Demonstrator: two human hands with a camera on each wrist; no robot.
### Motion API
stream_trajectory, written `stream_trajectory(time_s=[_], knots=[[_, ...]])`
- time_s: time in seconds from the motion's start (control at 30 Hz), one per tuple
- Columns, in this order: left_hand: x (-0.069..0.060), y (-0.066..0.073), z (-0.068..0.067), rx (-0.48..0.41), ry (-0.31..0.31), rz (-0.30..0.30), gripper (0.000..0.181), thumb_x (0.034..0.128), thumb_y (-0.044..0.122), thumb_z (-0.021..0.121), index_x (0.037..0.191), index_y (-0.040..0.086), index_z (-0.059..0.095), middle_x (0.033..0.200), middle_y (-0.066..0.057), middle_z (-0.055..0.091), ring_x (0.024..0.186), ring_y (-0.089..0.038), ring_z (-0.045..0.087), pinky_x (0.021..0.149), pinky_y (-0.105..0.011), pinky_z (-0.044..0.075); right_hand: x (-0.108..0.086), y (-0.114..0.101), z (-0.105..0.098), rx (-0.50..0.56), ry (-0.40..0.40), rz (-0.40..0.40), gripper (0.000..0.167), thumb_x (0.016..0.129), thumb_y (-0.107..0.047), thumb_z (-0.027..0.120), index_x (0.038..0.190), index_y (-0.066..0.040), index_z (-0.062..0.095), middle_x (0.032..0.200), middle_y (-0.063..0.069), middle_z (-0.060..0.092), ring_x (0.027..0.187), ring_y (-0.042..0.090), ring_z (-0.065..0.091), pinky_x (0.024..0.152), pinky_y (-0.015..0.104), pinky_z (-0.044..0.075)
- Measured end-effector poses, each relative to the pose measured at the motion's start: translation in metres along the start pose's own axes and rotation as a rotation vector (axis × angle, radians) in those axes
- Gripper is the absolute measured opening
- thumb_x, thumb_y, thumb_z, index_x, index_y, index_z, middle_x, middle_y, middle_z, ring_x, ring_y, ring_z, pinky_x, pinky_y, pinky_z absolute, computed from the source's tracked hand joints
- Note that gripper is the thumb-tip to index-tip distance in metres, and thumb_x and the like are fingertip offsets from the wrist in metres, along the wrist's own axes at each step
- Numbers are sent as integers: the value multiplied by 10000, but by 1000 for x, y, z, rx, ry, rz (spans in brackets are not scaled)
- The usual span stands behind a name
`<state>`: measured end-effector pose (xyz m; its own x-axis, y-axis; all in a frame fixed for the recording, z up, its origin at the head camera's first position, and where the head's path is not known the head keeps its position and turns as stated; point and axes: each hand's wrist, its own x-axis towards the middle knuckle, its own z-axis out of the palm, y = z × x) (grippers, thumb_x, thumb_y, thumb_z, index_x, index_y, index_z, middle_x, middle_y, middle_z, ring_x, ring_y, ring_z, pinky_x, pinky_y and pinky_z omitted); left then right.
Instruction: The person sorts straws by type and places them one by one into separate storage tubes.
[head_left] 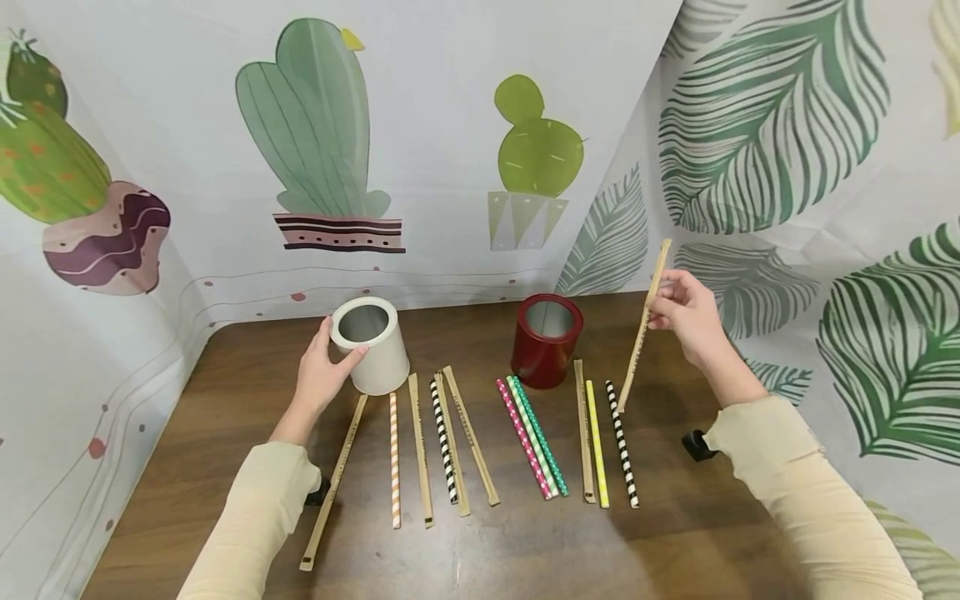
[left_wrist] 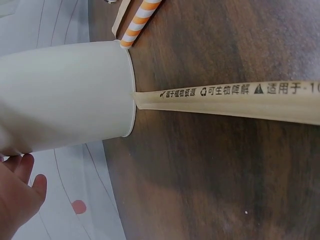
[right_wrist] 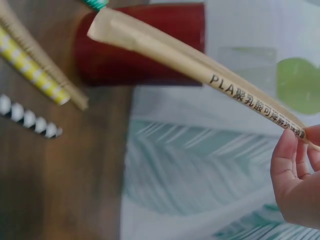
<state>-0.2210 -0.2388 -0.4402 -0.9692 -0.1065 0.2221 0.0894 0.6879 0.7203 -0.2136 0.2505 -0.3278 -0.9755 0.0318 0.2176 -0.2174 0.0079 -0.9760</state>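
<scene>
My right hand [head_left: 690, 315] pinches a paper-wrapped straw [head_left: 638, 354] between thumb and fingers, raised over the right side of the table. That straw slants, its lower end above a black-and-white striped straw [head_left: 623, 454]. Printed lettering runs along the wrapper [right_wrist: 240, 95] in the right wrist view. My left hand [head_left: 318, 375] holds a white can [head_left: 384, 365] near its rim, thumb on the front and fingers at the left side. The can stands upright with its top open. A dark red can [head_left: 542, 358], also open-topped, stands to the right of the white one.
Several straws lie in front of the cans on the wooden table [head_left: 517, 542]. Among them are an orange-striped straw [head_left: 395, 467], a pink straw [head_left: 525, 442], a yellow straw [head_left: 597, 450] and a wrapped straw [head_left: 335, 479] near my left sleeve. Patterned cloth [head_left: 442, 167] hangs behind the table.
</scene>
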Motion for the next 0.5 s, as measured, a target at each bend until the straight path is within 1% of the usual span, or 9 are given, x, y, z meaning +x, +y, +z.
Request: stream_trajectory(time_s=[0.17,0.37,0.43,0.5], knots=[[0,1,0,-2,7,2,871,783,427,613,1413,36,156,1435,-202,228,1302,-374,242,1044,-516,220,10,-16,17,102,-38,14,305,808,128,456,959,-134,489,696,-25,540,513,67,562,463,179,489],[-1,2,0,-5,8,-8,876,778,435,616,1411,35,162,1440,-188,226,1305,-368,239,1041,-522,219,22,-25,41,219,-66,-13,281,796,153,452,953,-79,467,660,-8,567,499,88,574,463,198,501],[-2,2,0,-5,9,-13,876,777,438,616,1412,40,163,1442,-182,227,1306,-363,239,1043,-520,220,25,-26,50,243,-74,-15,272,790,153,459,949,-67,468,653,-3,569,502,94,580,468,208,506],[-2,2,0,-2,12,-14,876,777,441,616,1413,45,163,1443,-176,229,1307,-357,241,1046,-513,220,29,-28,59,244,-77,-15,272,785,148,465,947,-71,471,652,-1,567,504,95,579,471,212,509]])
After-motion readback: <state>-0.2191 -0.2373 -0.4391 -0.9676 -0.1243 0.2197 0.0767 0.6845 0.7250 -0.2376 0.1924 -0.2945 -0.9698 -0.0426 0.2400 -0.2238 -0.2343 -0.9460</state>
